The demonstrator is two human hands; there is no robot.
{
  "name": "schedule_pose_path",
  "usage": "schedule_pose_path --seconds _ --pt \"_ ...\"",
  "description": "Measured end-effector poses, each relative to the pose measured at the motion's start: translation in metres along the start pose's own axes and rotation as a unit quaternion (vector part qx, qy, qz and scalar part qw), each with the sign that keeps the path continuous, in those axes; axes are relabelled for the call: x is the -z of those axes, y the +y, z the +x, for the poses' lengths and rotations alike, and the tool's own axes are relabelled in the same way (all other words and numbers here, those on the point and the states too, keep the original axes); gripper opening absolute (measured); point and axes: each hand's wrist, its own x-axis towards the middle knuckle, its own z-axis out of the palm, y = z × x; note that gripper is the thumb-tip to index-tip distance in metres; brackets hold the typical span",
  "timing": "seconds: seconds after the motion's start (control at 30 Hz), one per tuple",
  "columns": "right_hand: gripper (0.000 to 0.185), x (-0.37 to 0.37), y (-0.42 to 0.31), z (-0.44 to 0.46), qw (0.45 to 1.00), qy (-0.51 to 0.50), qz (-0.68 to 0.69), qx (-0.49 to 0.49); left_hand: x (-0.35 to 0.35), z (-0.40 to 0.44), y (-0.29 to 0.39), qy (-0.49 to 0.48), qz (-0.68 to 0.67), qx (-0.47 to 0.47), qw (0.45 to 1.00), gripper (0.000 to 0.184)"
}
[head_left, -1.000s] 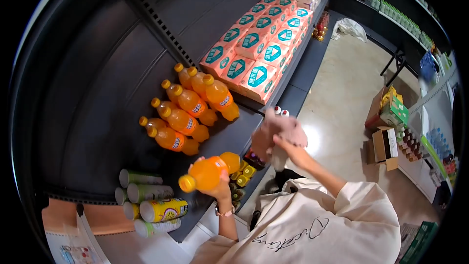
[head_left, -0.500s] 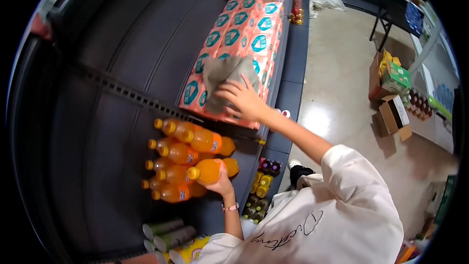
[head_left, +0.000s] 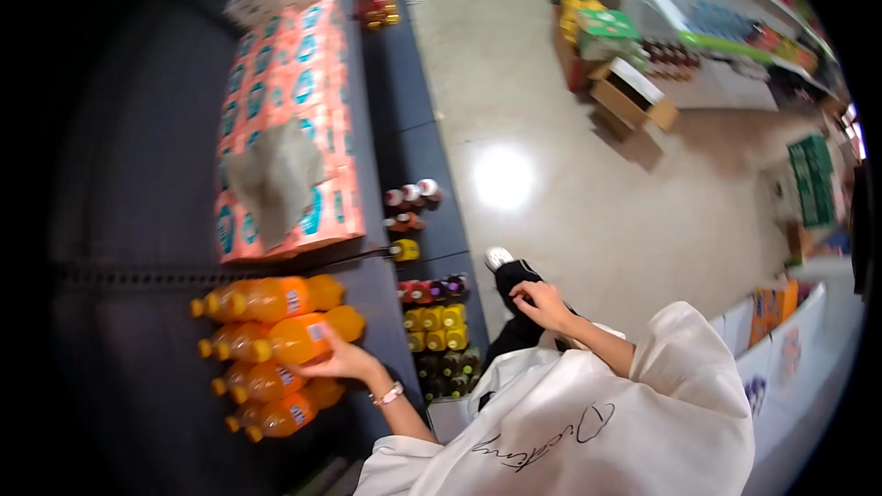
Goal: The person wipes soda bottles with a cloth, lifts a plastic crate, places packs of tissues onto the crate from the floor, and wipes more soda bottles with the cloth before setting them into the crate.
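- Floor [head_left: 478,83]: pale and shiny, running alongside the shelving; an open cardboard box [head_left: 629,96] stands on it, well apart from the person.
- Dark shelf [head_left: 382,303]: bears the bottles, with the block of pink packs [head_left: 289,92] beyond them.
- Grey cloth [head_left: 276,174]: crumpled on top of the pink packs, towards their near end.
- Orange bottles [head_left: 276,298]: lying in a cluster on the shelf, their caps towards its back.
- Small yellow bottles [head_left: 436,319]: grouped at a lower level, beside the shelf edge.
- Held bottle [head_left: 299,340]: over the cluster, also cap towards the back; whether it touches its neighbours cannot be told.
- Left hand [head_left: 340,355]: its grip wraps the held bottle near mid-length.
- Right hand [head_left: 544,305]: grip loose, fingers bent and parted, near the black trouser leg [head_left: 512,340].
- Wristband [head_left: 390,393]: on the left wrist.
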Motion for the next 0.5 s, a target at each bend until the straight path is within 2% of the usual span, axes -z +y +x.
schedule_pose_path --seconds 0.03,0.1,0.13,0.17,0.23,0.27,0.3,0.4,0.5 --pt "0.02 0.008 0.0 -0.015 0.999 0.011 0.028 -0.018 0.004 -0.004 0.0 0.006 0.006 -0.004 1.0 0.078" --pt "0.029 0.012 0.007 -0.034 0.988 -0.083 0.009 -0.131 0.011 -0.011 0.022 0.007 0.007 -0.057 0.998 0.068" --pt "0.046 0.017 -0.002 -0.04 0.978 -0.137 0.031 -0.154 0.011 -0.019 0.057 0.006 -0.004 -0.019 1.0 0.061" --pt "0.059 0.024 -0.013 -0.05 0.956 -0.2 0.117 -0.181 0.006 -0.029 0.091 -0.017 -0.076 0.008 0.997 0.057" --pt "0.074 0.028 -0.028 -0.061 0.902 -0.325 0.22 -0.182 -0.011 -0.064 0.168 -0.095 -0.195 0.059 0.974 0.051" --pt "0.082 0.026 -0.039 -0.069 0.866 -0.345 0.334 -0.137 -0.019 -0.085 0.202 -0.15 -0.243 0.081 0.955 0.049" --pt "0.094 0.033 -0.05 -0.073 0.835 -0.389 0.37 -0.117 -0.031 -0.11 0.243 -0.191 -0.315 0.105 0.924 0.051" --pt "0.101 0.056 -0.069 -0.093 0.742 -0.415 0.523 -0.055 -0.05 -0.184 0.348 -0.287 -0.451 0.149 0.832 0.054" --pt "0.101 0.114 -0.054 -0.111 0.718 -0.383 0.581 -0.002 -0.062 -0.248 0.427 -0.307 -0.525 0.199 0.768 0.054"
